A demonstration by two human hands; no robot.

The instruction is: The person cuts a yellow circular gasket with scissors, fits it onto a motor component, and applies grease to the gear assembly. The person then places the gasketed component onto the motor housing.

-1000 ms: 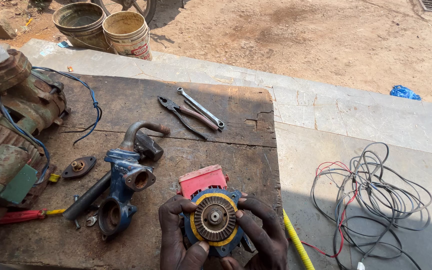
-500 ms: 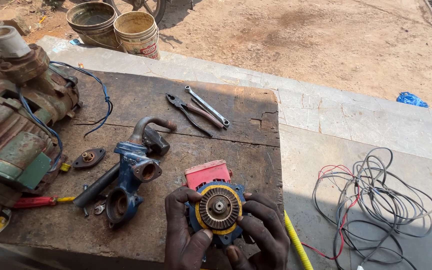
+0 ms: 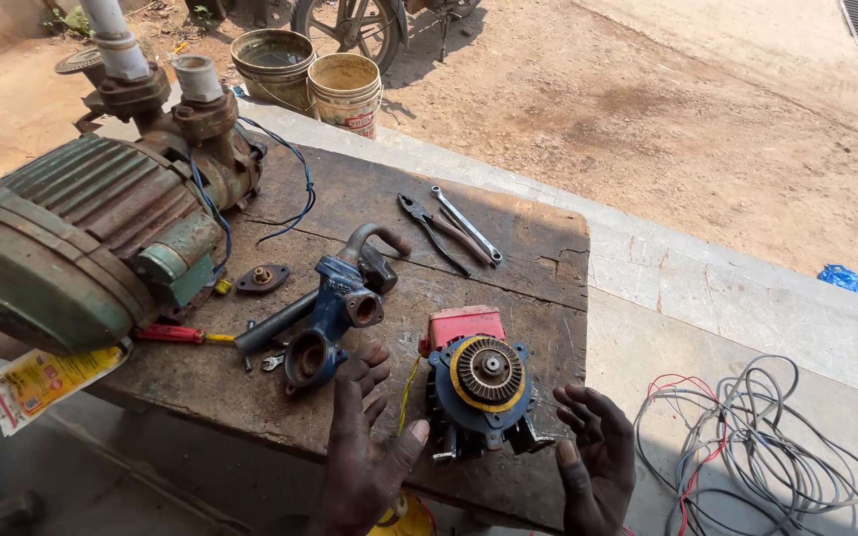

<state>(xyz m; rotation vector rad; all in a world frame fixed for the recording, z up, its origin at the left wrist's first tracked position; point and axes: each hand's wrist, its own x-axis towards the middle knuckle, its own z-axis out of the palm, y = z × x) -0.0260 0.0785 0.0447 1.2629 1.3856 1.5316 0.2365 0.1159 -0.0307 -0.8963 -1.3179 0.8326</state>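
Note:
A small blue pump motor (image 3: 481,392) with a ribbed brass impeller disc on top and a red cover behind stands near the front edge of a worn wooden bench (image 3: 538,263). My left hand (image 3: 364,447) is open just left of it, fingers spread, not touching. To the motor's right, my right hand (image 3: 596,452) is also open, a little apart from it. A blue cast pump housing (image 3: 335,313) with a curved pipe lies left of the motor.
A large green motor pump (image 3: 91,233) with blue wires fills the bench's left side. Pliers (image 3: 429,226) and a spanner (image 3: 467,224) lie at the back. A red screwdriver (image 3: 176,335), two buckets (image 3: 315,74) and a coil of wires (image 3: 757,447) on the concrete are nearby.
Both hands let go of the blue motor and drew apart; it now stands free on the bench. The view has pulled back and shifted, showing more of the green pump.

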